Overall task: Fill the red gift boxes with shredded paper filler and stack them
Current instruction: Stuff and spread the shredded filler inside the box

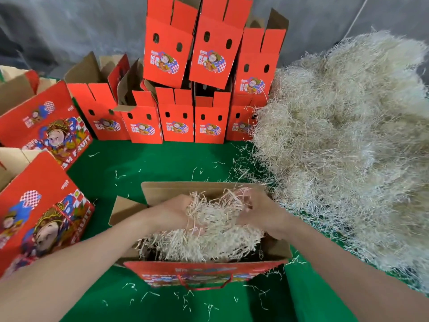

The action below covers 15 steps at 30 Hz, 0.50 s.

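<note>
On the green worktop (151, 163), nearest the person: one open gift box (204, 273), red outside, brown card inside. Its flaps stand up, and its printed front wall faces the camera with a red cord handle (204, 285) on it. The box is partly filled with pale shredded filler (209, 242), dark gaps showing low at the near wall.

Both forearms reach in over the near edge. The left hand (171, 212) is sunk in the filler at the left of the box. Its fingers are buried under strands, so I cannot tell whether they are spread or curled. The right hand (260, 210) is at the right end of the box, fingers curled into a raised tuft of filler and gripping it. The tuft stands up between the two hands, above the rest of the fill.

Right of the box, touching its far right corner: a large loose heap (343, 140) of the same shredded paper, rising well above the box. Stray strands (185, 298) are scattered over the green surface in front and behind.

Along the back: a row of upright red boxes (178, 117), top flaps open, with three more boxes (216, 47) stacked on the row. On the left side are two larger-looking boxes (46, 133), tilted, with their printed faces showing. There is a grey backdrop (69, 31) behind.
</note>
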{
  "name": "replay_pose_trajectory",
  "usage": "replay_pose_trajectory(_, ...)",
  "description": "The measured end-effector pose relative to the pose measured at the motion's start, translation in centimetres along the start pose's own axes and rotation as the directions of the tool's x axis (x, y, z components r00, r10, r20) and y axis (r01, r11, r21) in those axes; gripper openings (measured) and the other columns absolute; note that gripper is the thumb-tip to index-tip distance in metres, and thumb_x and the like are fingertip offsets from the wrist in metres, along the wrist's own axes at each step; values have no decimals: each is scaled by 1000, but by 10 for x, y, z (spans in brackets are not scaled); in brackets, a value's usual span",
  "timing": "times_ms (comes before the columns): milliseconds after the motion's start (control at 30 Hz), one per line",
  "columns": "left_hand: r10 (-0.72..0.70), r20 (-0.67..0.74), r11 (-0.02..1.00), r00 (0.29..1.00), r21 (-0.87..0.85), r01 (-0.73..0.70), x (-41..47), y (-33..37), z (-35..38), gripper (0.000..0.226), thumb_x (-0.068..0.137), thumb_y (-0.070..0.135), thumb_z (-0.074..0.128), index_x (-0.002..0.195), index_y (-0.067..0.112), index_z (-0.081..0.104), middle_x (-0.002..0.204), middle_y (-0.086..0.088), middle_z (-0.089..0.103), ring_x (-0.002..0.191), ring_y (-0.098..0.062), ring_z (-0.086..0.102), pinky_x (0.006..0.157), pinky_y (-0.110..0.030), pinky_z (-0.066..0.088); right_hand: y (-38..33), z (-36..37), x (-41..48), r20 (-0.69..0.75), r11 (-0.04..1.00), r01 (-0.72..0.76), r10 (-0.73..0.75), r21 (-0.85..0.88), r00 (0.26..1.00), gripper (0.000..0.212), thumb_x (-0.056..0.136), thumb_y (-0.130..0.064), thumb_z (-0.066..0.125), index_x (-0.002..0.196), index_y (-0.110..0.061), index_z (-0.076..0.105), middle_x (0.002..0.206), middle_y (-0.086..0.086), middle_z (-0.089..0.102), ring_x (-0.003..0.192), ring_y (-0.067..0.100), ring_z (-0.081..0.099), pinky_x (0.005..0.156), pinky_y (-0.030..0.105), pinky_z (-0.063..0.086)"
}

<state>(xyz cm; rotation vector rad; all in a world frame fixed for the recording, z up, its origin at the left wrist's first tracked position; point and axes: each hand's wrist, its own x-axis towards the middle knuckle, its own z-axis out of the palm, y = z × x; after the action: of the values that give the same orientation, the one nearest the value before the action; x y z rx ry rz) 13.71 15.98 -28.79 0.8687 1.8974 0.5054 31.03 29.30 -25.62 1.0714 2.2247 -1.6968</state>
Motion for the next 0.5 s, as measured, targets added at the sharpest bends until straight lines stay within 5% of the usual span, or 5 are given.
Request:
replay_pose_trajectory(133,-27,-80,1000,996,11,28,-11,-25,-27,81,82,11,67,147,11,19,153,-4,22,138,-19,25,110,-30,20,11,-42,-15,-149,995,72,-80,-64,986,32,78,8,60,97,-18,56,100,7,55,80,13,55,59,17,40)
replay_pose_trajectory(200,-21,-84,996,996,-84,14,-13,-27,-35,75,81,14,70,144,15,29,148,-1,34,135,-18,33,110,-33,26,10,-54,-20,-169,993,103,-110,-50,979,30,79,3,64,95,-21,56,102,3,56,86,11,58,60,17,41)
replay_pose_trajectory(300,86,-16,959,996,-269,-87,-18,-1,-25,39,74,31,77,107,35,57,108,21,60,109,-7,53,90,-19,41,-7,-39,-18,74,990,130,-134,58,988,37,79,-17,71,101,-34,48,111,-15,51,86,-8,54,75,17,50)
replay_pose_trajectory(400,162,16,939,987,-311,-149,-10,26,-5,32,79,22,73,102,35,55,100,25,54,108,-5,51,97,-25,40,-15,2,-4,292,998,52,-56,22,955,18,79,-25,73,81,-34,58,78,-19,61,61,-14,52,70,9,47)
replay_pose_trajectory(500,124,178,894,976,-447,-32,-15,24,-13,36,80,9,68,111,20,53,105,8,58,94,-3,60,88,-20,47,-4,15,11,141,998,-68,66,8,988,24,82,-14,68,80,-19,45,77,-7,47,69,-3,51,73,13,44)
